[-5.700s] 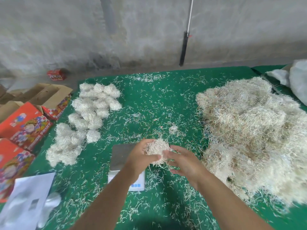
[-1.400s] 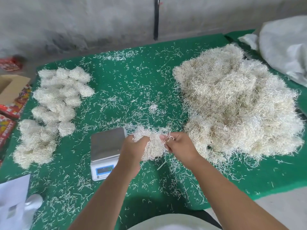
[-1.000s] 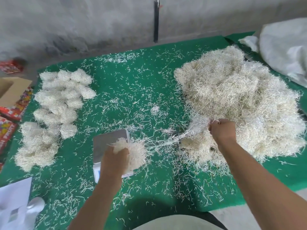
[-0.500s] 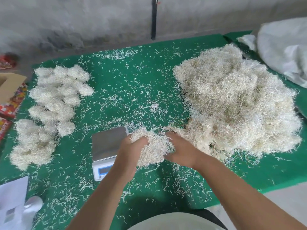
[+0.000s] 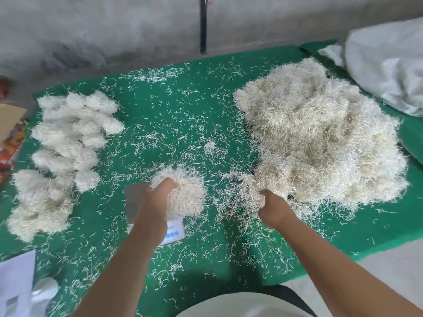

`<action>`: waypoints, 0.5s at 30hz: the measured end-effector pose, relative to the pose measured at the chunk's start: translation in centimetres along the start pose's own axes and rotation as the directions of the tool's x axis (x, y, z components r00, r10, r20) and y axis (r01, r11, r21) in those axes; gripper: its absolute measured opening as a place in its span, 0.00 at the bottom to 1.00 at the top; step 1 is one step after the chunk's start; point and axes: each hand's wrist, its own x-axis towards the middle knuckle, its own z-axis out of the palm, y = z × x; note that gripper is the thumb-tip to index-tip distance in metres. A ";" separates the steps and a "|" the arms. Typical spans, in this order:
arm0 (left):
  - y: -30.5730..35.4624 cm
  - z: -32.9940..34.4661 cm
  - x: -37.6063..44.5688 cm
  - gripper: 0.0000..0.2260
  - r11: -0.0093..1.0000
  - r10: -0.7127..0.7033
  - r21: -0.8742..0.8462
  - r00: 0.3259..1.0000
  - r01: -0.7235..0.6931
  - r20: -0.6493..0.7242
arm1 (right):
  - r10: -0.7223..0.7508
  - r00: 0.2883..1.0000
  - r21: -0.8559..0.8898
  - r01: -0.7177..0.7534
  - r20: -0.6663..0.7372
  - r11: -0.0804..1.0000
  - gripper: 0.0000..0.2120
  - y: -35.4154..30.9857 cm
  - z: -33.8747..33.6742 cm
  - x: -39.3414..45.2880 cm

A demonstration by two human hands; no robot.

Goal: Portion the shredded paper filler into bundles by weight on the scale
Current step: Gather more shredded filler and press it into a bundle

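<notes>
Above the scale, the left hand grips a bundle; right of the scale, the right hand pinches strands of the big pile.

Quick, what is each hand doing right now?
Left hand: grips a wad of shredded paper over the scale.
Right hand: grips strands at the edge of the big pile.

View: single head-worn camera, wide-angle.
Facing: forward and steeply down onto the green mat.
Nearness: close; both forearms enter from the near mat edge.
Far limit: grey wall behind the mat.
Shared coverage: none, only one view.
</notes>
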 end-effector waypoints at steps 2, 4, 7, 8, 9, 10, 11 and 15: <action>0.0 1.1 -0.9 0.10 0.995 -0.066 -0.066 0.990 0.075 0.124 | -0.183 0.973 0.301 0.218 -0.139 0.928 0.30 -2.6 -0.6 -1.6; -0.4 2.4 -1.2 0.11 0.997 -0.048 -0.051 0.985 0.057 0.166 | -0.346 0.907 0.463 0.420 -0.239 0.781 0.23 -6.2 -1.0 -4.0; -0.6 4.9 -0.8 0.18 0.970 -0.132 -0.178 0.973 0.167 0.192 | -0.518 0.835 0.559 0.524 -0.187 0.642 0.23 -10.8 0.3 -7.0; -0.8 5.4 -0.7 0.18 0.960 -0.139 -0.219 0.974 0.177 0.180 | -0.541 0.824 0.563 0.532 -0.170 0.633 0.23 -11.7 1.3 -7.7; -0.8 5.8 -0.9 0.17 0.943 -0.155 -0.266 0.972 0.199 0.177 | -0.546 0.816 0.535 0.553 -0.191 0.639 0.23 -12.3 2.4 -8.1; -1.0 6.3 -1.0 0.16 0.938 -0.153 -0.286 0.974 0.196 0.165 | -0.537 0.807 0.479 0.583 -0.245 0.657 0.23 -12.7 3.3 -8.3; -1.0 6.7 -1.4 0.16 0.945 -0.157 -0.264 0.976 0.193 0.152 | -0.510 0.803 0.432 0.596 -0.309 0.677 0.22 -12.8 4.0 -8.3; -1.3 8.3 -3.0 0.21 0.976 -0.138 -0.143 0.975 0.164 0.176 | -0.306 0.836 0.528 0.531 -0.456 0.663 0.15 -12.4 3.6 -7.4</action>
